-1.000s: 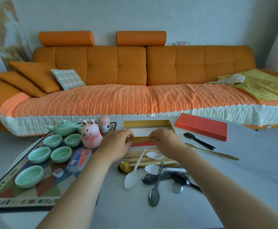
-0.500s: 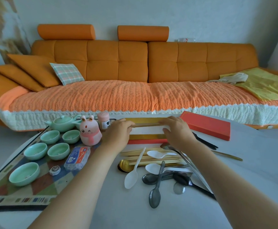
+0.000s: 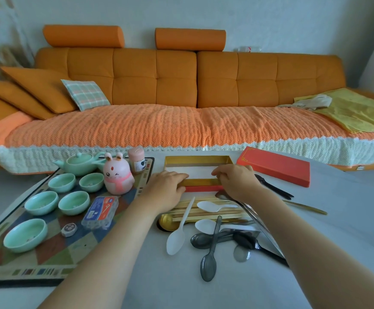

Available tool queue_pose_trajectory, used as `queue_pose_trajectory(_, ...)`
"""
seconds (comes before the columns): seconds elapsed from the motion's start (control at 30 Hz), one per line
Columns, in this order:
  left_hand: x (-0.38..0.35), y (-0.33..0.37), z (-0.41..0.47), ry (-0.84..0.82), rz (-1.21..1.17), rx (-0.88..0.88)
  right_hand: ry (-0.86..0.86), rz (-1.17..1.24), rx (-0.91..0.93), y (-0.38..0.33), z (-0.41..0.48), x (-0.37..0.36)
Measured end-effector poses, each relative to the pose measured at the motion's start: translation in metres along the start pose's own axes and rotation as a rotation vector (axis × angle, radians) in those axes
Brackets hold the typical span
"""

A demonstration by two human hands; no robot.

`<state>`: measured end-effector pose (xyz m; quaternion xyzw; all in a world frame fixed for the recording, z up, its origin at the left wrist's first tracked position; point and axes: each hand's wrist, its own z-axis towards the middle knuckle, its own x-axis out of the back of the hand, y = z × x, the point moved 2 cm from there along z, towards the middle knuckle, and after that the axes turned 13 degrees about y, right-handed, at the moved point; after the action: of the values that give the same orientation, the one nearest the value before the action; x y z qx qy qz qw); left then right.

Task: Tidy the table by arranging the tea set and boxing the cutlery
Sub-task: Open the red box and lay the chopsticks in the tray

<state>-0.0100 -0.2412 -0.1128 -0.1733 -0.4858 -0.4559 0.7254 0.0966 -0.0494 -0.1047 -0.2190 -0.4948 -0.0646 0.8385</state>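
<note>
An open red box [image 3: 198, 188] with a gold lining stands at the table's far middle. My left hand [image 3: 167, 189] rests on its near left rim with fingers loosely extended. At the near right rim is my right hand [image 3: 237, 180], its fingertips bent down into the box and hidden there. No chopstick shows between the hands. The red lid [image 3: 272, 169] lies to the right. Loose wooden chopsticks [image 3: 206, 214], white spoons [image 3: 177, 238] and grey spoons [image 3: 208, 263] lie in front of the box. A green teapot [image 3: 80, 163] and several green cups [image 3: 41, 201] sit on the patterned mat [image 3: 48, 255].
On the mat also stand a pink rabbit figurine [image 3: 118, 177], a pink jar [image 3: 137, 160] and a toothpick box [image 3: 100, 211]. A black spoon [image 3: 272, 188] and a gold spoon [image 3: 304, 207] lie right of my right arm. An orange sofa [image 3: 181, 85] runs behind the table.
Both hands carried a pair of chopsticks from the pile up over the box, then lowered to its near rim. The chopsticks no longer show between them.
</note>
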Motion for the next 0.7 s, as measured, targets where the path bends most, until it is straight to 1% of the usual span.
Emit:
queue_pose_trajectory(0.1,0.004,0.003,0.0,-0.028,-0.029,0.024,-0.033,-0.02,0.049,-0.005,-0.004,0.003)
queue_pose_trajectory(0.17,0.006,0.004,0.001,0.002,-0.019,0.011,-0.002,-0.03,0.107,-0.007,-0.007,0.003)
queue_pose_trajectory(0.27,0.011,0.008,0.0,0.155,0.004,-0.034,0.084,0.025,0.194,-0.011,-0.01,0.008)
queue_pose_trajectory(0.33,0.017,0.011,0.0,0.212,-0.001,-0.061,0.109,0.049,0.262,-0.016,-0.013,0.013)
queue_pose_trajectory(0.37,0.02,0.013,-0.001,0.196,-0.013,-0.064,0.125,0.023,0.303,-0.019,-0.015,0.016)
queue_pose_trajectory(0.43,0.021,0.013,-0.005,0.097,-0.043,-0.037,0.123,-0.033,0.365,-0.025,-0.019,0.019)
queue_pose_trajectory(0.5,0.019,0.01,-0.011,-0.034,-0.043,0.003,0.024,-0.015,0.337,-0.031,-0.024,0.019)
queue_pose_trajectory(0.57,0.016,0.006,-0.017,-0.123,-0.006,0.021,-0.093,-0.006,0.288,-0.034,-0.029,0.018)
queue_pose_trajectory(0.63,0.015,0.004,-0.021,-0.165,0.012,0.041,-0.153,-0.046,0.282,-0.035,-0.032,0.014)
queue_pose_trajectory(0.7,0.015,0.002,-0.022,-0.18,-0.004,0.06,-0.173,-0.128,0.3,-0.037,-0.033,0.01)
